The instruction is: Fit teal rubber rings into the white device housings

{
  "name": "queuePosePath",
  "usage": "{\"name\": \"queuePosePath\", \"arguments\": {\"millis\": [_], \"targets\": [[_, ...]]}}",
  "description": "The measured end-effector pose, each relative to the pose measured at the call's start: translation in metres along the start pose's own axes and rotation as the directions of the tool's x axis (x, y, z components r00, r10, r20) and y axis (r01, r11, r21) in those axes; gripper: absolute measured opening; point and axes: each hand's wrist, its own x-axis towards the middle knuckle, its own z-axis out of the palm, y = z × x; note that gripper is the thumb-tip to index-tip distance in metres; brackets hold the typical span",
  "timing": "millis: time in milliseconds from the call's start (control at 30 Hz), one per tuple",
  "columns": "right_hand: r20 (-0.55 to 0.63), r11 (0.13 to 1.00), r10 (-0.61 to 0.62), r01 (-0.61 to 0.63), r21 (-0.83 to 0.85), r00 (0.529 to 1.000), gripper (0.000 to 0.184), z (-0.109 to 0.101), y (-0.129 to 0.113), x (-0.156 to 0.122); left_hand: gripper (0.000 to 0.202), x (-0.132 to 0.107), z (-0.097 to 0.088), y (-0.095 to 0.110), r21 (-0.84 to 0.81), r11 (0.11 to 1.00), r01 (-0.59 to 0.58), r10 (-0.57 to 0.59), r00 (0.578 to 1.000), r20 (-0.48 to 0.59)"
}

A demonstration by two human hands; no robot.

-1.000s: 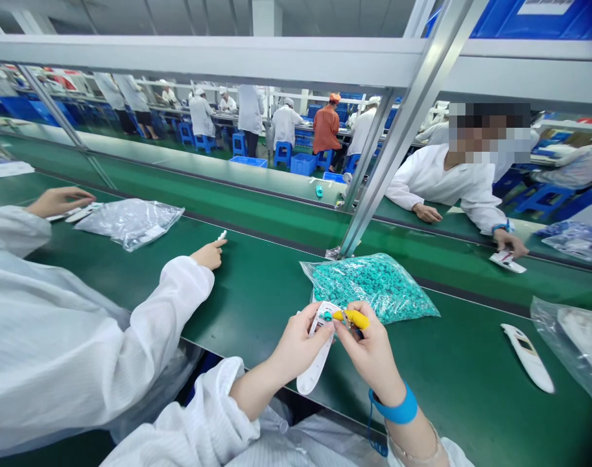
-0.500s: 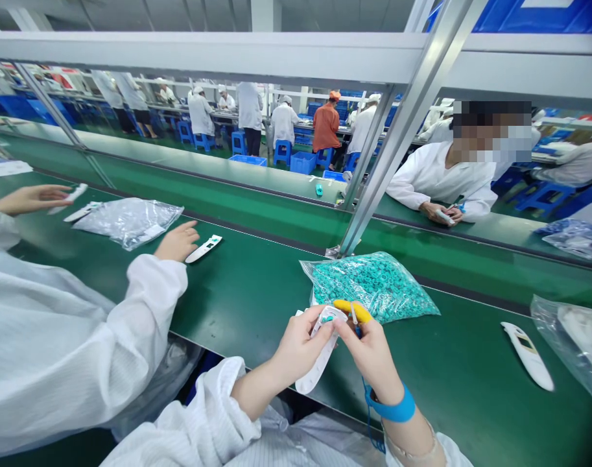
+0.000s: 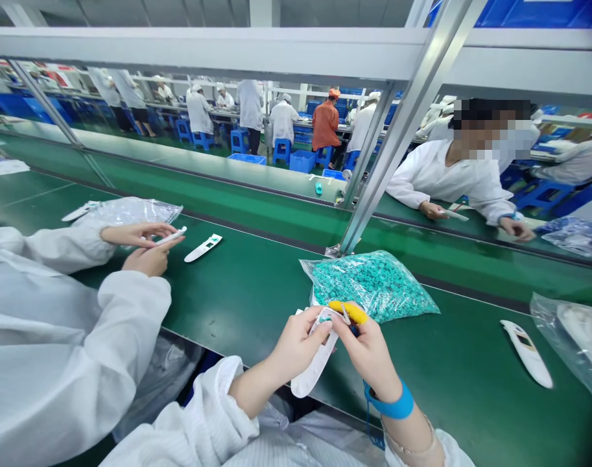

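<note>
The left hand (image 3: 296, 344) pinches a slim white plastic thermometer shell (image 3: 314, 363) near its wide upper end, just above the near edge of the green tabletop (image 3: 257, 292). The right hand (image 3: 368, 353), its fingers capped in yellow finger cots (image 3: 348, 311), is pressed together on a small teal ring at that end. The shell looks light, rigid and smooth, likely slippery, so its narrow sides seem the surest hold. Just behind lies a soft clear bag of teal rings (image 3: 373, 282); a second shell (image 3: 526, 353) rests well apart.

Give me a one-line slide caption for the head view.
Both hands, left hand and right hand, hold a white casing beside a bag of teal rings.
</note>
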Motion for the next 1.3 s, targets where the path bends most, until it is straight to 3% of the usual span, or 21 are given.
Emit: {"name": "queuePosePath", "arguments": {"millis": [167,267,367,467,700,933,1033,1100,1167,1233,1300], "targets": [[0.045,0.99,0.069,-0.074,0.118,0.997,0.028,-0.001,0.0,-0.002,0.034,0.001,-0.002,0.004,-0.048,0.999,0.01,-0.011,0.999,-0.031],[0.006,0.993,0.095,-0.095,0.075,0.995,0.025,0.001,0.0,-0.004,0.031,-0.001,-0.003,0.006,0.149,0.987,-0.052,0.065,0.995,-0.079],[-0.041,0.996,0.085,-0.084,0.039,0.996,0.019,0.006,-0.001,-0.005,0.029,-0.004,-0.004,0.008,0.405,0.904,-0.138,0.189,0.978,-0.09],[-0.071,0.999,0.049,-0.048,0.021,0.996,0.018,0.009,-0.004,-0.006,0.027,-0.006,-0.004,0.01,0.514,0.833,-0.203,0.273,0.96,-0.063],[-0.113,0.999,-0.042,0.043,0.007,0.993,0.016,0.014,0.0,-0.005,0.028,-0.007,-0.004,0.007,0.562,0.785,-0.26,0.347,0.936,-0.052],[-0.135,0.994,-0.089,0.097,0.059,0.987,0.022,0.012,0.006,-0.009,0.025,-0.006,-0.004,0.008,0.423,0.892,-0.16,0.224,0.969,-0.105],[-0.169,0.989,-0.149,0.148,-0.022,0.974,0.02,0.012,0.005,-0.009,0.024,-0.007,-0.006,0.008,0.482,0.851,-0.211,0.291,0.952,-0.097],[-0.205,0.975,-0.218,0.202,-0.095,0.954,0.016,0.012,0.003,-0.011,0.023,-0.007,-0.008,0.005,0.554,0.782,-0.287,0.392,0.917,-0.078],[-0.217,0.957,-0.282,0.258,-0.135,0.934,0.011,0.012,-0.001,-0.014,0.017,-0.006,-0.012,0.003,0.614,0.688,-0.387,0.531,0.845,-0.062],[-0.198,0.942,-0.325,0.298,-0.153,0.925,0.01,0.011,-0.008,-0.021,0.012,-0.005,-0.017,0.004,0.645,0.54,-0.541,0.715,0.699,-0.013],[-0.183,0.92,-0.378,0.345,-0.187,0.907,0.012,0.008,-0.017,-0.029,0.015,-0.005,-0.021,0.009,0.645,0.335,-0.687,0.868,0.492,0.073]]}}
